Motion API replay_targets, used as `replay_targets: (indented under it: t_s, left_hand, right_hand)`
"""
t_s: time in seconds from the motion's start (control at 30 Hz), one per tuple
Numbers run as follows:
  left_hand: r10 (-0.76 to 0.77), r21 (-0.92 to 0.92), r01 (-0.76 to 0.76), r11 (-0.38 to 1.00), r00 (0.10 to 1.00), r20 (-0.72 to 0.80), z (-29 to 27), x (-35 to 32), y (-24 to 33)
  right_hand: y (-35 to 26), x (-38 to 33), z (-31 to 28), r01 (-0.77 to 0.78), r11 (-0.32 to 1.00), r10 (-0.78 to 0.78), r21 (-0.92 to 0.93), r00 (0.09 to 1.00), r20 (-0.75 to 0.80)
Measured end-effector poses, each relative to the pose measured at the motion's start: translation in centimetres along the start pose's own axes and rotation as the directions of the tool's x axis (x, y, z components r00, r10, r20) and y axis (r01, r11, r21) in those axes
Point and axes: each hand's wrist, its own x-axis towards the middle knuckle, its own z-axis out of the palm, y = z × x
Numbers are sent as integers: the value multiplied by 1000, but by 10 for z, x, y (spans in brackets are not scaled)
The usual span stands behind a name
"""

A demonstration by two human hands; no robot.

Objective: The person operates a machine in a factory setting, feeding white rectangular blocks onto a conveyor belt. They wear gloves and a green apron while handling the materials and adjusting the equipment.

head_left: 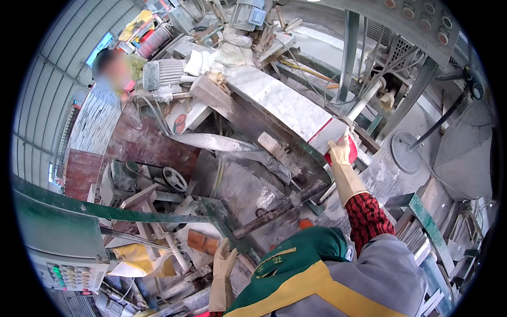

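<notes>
My right hand (342,154), in a cream rubber glove under a red-and-black checked sleeve, reaches to the near end of a long white slab (288,100). It grips a red, rounded object (352,150), mostly covered by the glove, so its kind is unclear. A thin red line crosses the slab close by. Low in the view, my left hand (224,260), gloved alike, is raised with fingers apart and nothing in it. Beside it lies an orange-brown block (203,242). A green and yellow apron (296,264) covers my front.
A green metal rail (116,212) and a button box (74,269) stand at the left. A machine with a wheel (175,179) sits beyond the rail. Another person (110,74) is at the far left. A control panel (417,21) overhangs the upper right; a round-based stand (406,151) is at right.
</notes>
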Motion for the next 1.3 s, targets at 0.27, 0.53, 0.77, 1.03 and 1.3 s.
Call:
replay_targets:
  t_s: [0.27, 0.53, 0.77, 1.03, 1.3]
  left_hand:
    - [-80, -82, 69, 994, 988, -133, -18, -18, -43]
    - [-23, 2, 23, 1000, 1000, 6, -15, -10, -33]
    - [36, -27, -43, 999, 976, -215, -57, -30, -55]
    - [188, 154, -111, 982, 669, -719, -167, -77, -131]
    - [162, 286, 665, 690, 243, -956, -261, -182, -163]
  right_hand:
    - [-72, -12, -17, -254, 935, 325, -248, 893, 311]
    - [-69, -8, -8, -207, 866, 371, -455, 876, 308]
    - [-95, -119, 20, -89, 945, 245, -315, 829, 503]
    - [-54, -265, 53, 254, 930, 260, -266, 56, 964]
    - [-18, -292, 65, 571, 800, 249, -185, -36, 968]
